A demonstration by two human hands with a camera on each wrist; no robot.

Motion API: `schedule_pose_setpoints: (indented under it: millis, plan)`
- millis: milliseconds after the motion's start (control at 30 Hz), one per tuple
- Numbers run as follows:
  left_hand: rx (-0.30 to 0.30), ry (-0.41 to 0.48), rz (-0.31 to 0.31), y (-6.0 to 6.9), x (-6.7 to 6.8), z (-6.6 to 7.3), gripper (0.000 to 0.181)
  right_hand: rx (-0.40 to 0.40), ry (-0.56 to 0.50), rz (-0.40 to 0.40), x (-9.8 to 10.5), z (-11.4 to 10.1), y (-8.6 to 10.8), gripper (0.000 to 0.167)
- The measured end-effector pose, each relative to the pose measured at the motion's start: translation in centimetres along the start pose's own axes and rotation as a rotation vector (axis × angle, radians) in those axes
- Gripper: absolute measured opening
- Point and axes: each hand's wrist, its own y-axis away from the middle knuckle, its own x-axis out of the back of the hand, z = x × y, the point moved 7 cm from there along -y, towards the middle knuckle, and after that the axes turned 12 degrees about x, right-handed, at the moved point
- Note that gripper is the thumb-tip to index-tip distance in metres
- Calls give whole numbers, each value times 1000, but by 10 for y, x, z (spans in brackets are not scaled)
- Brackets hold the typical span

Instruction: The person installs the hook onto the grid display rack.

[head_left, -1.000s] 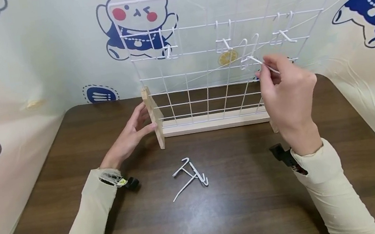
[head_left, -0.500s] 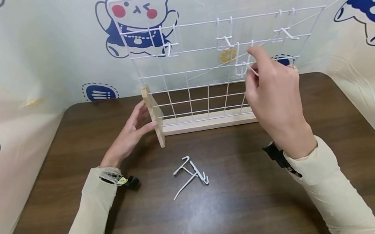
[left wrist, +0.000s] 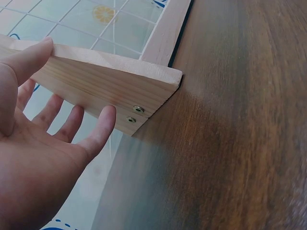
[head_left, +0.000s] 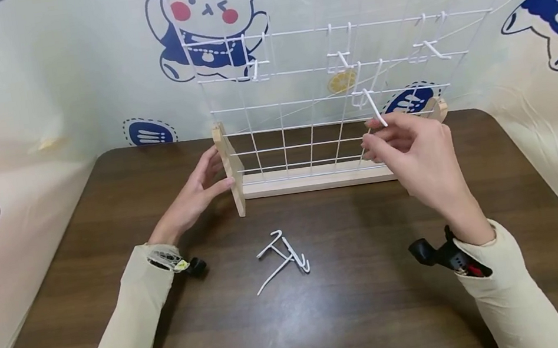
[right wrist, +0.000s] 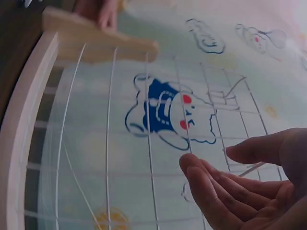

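A white wire grid rack (head_left: 311, 144) stands on wooden supports. My left hand (head_left: 189, 201) holds its left wooden side panel (left wrist: 103, 86), thumb on the front edge and fingers along the outer side. My right hand (head_left: 418, 157), fingers loosely bent and thumb apart from them, is just below a white display hook (head_left: 372, 106) hanging on the grid; nothing is gripped in it. In the right wrist view the hook's prong (right wrist: 252, 168) shows behind that hand's fingers. On the table in front of the rack lie loose white hooks (head_left: 285, 256), overlapping.
Along an upper wire hang a left hook (head_left: 256, 70), a middle hook (head_left: 343, 60) and a right hook (head_left: 434, 50). The rack stands toward the far edge of the brown wooden table (head_left: 216, 337). A patterned cloth (head_left: 56, 74) hangs behind it.
My right hand has brought the hook leftward onto the grid, let it go and dropped lower, below its prong. The left hand has stayed at the side panel.
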Motion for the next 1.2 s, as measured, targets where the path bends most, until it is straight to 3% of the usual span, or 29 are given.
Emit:
schedule_pose_setpoints:
  millis: [100,233,400,633,800,967,1200]
  plan:
    - [8,6,-4,6,-3,11,76,-63,-138,-112,-8,6,0,19]
    - [17,-1,-11,13,-7,24,78,-108,-237,-252,-21,16,3,22]
    - [20,-6,-17,13,-7,23,78,-124,-295,-367,-43,25,10,20]
    - [12,13,-13,0,0,1,79,-102,-302,-507,-74,18,20,16]
    - [6,6,2,1,3,-1,78,-70,-342,-580,-93,8,26,17]
    - [-13,0,-5,2,2,1,76,-48,-301,-636,-103,6,36,18]
    - [-17,-3,1,1,1,1,76,-40,-267,-628,-104,11,39,17]
